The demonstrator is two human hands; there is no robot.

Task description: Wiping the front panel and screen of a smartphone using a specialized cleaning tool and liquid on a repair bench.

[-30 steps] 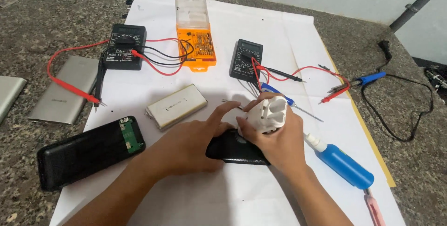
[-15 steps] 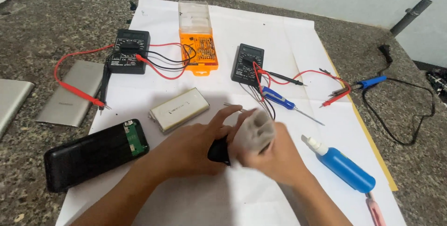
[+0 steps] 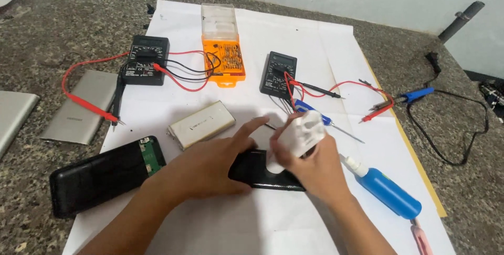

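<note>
My left hand [image 3: 210,165] presses down on a flat black device cover [image 3: 257,173] lying on white paper [image 3: 294,39], fingers spread over its left end. My right hand [image 3: 310,163] grips a wad of white tissue [image 3: 300,134] and holds it against the cover's upper right part. A silver flat battery pack [image 3: 201,124] lies just beyond my left hand. A blue bottle with a white nozzle [image 3: 386,189] lies right of my right hand.
An open black power bank case [image 3: 102,173] sits at the left. Two black multimeters [image 3: 146,67] [image 3: 278,74] with red and black leads flank an orange bit case [image 3: 223,50]. A blue screwdriver [image 3: 320,121], soldering iron [image 3: 415,96] and two grey slabs [image 3: 79,107] are around.
My right hand with the tissue has rubbed back and forth over the black cover, from upper right down onto it and back up. My left hand keeps holding the cover.
</note>
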